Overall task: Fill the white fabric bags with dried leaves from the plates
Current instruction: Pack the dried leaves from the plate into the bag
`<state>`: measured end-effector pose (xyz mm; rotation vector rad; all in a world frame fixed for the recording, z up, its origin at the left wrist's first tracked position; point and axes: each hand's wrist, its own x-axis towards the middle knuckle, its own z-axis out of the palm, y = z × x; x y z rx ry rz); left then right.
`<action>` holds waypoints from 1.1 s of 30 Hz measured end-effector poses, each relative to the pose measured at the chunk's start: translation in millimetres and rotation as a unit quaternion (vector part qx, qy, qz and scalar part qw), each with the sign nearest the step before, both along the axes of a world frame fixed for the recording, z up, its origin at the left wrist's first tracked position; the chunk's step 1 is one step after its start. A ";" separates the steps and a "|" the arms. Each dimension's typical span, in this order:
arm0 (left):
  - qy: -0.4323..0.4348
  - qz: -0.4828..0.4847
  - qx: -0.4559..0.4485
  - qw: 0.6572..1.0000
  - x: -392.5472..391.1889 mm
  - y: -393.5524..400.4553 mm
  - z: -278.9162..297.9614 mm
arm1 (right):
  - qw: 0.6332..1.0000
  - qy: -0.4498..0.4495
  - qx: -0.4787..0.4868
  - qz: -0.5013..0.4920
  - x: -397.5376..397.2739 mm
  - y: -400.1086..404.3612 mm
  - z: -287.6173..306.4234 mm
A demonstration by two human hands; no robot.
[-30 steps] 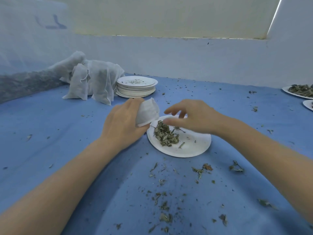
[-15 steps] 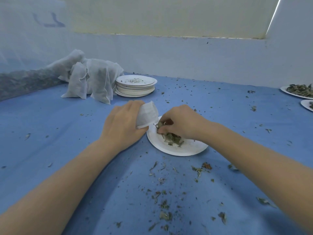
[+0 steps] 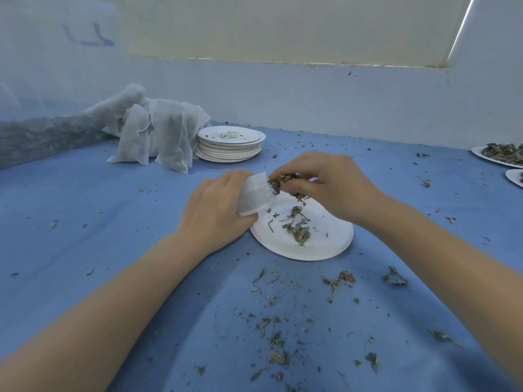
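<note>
Blue cloth (image 3: 85, 222), left grip (image 3: 215, 210) holding bag (image 3: 254, 193), right grip (image 3: 325, 185) pinching leaves (image 3: 280, 181), plate (image 3: 325, 244) with scraps

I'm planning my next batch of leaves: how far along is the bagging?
Done: filled bags lie beside a stack of emptied plates. In hand: the left hand holds a bag while the right hand feeds it leaves. Left: scraps on this plate, plus plates of leaves at right.

The blue cloth-covered table (image 3: 113, 222) bears paper plates (image 3: 302, 241), a plate stack (image 3: 229, 149), filled bags (image 3: 158, 137) and scattered leaf bits (image 3: 277, 340).
</note>
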<state>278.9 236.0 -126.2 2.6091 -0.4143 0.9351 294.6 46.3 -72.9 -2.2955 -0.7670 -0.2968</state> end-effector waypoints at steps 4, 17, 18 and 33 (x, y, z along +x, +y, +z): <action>0.014 -0.009 -0.024 1.000 0.2 -4.4 -0.2 | 0.999 -0.032 -0.039 0.010 -1.9 7.0 0.5; 0.010 -0.033 -0.031 0.999 -1.7 -8.3 2.3 | 0.992 0.108 -0.043 0.055 -4.9 15.0 3.5; 0.015 -0.027 -0.038 0.999 -0.7 -7.1 2.8 | 0.988 0.134 -0.026 0.076 -5.4 12.6 5.9; -0.004 -0.081 0.003 0.997 -3.0 -17.6 11.2 | 0.991 0.111 -0.058 0.040 -7.8 19.9 1.8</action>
